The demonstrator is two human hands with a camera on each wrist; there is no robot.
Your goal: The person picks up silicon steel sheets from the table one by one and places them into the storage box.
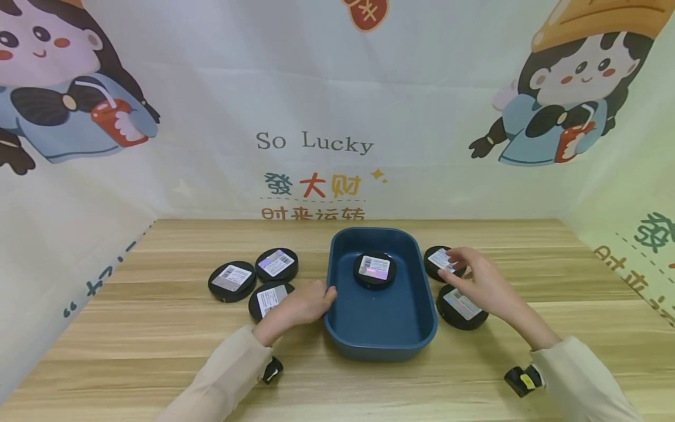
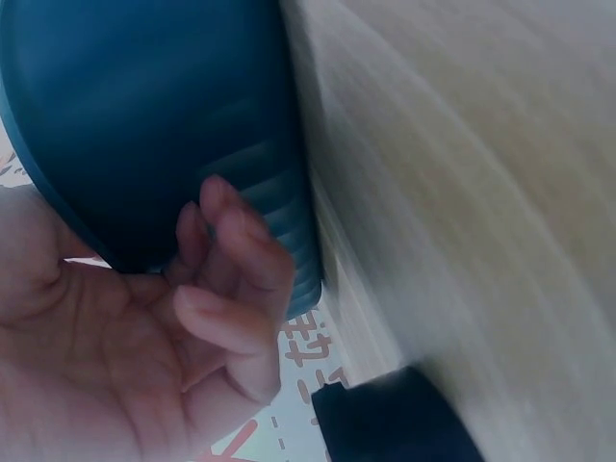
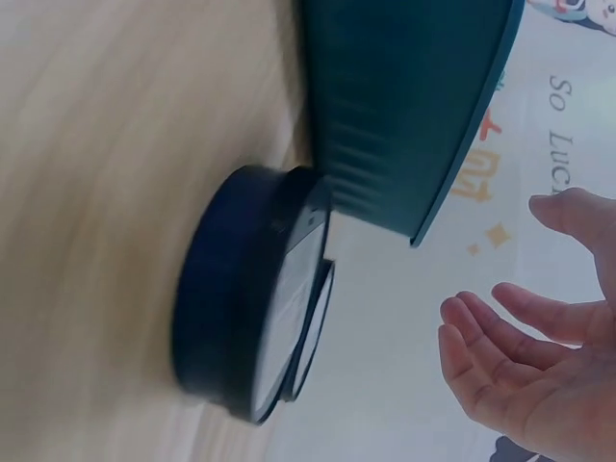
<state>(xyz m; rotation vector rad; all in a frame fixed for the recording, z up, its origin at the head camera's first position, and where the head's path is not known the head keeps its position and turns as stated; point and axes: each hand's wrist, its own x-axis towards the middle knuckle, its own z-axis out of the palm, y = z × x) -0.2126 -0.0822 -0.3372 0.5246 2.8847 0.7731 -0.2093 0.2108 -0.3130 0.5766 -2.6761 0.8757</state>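
Note:
A blue rectangular bin (image 1: 379, 334) stands in the middle of the table, with one round black case (image 1: 375, 271) bearing a white label inside it. My left hand (image 1: 308, 302) holds the bin's left wall, thumb over the rim and fingers against the outside, as the left wrist view shows on the bin (image 2: 154, 125). My right hand (image 1: 482, 281) hovers over two more labelled black cases, a far one (image 1: 433, 258) and a near one (image 1: 462, 308), right of the bin. In the right wrist view its fingers (image 3: 520, 308) are spread apart, holding nothing.
Left of the bin sit three similar black cases (image 1: 232, 281), one partly behind my left hand. The wooden table (image 1: 132, 346) ends at a printed cloth backdrop (image 1: 221, 187) behind and at both sides. A black band (image 1: 272, 370) hangs under my left wrist.

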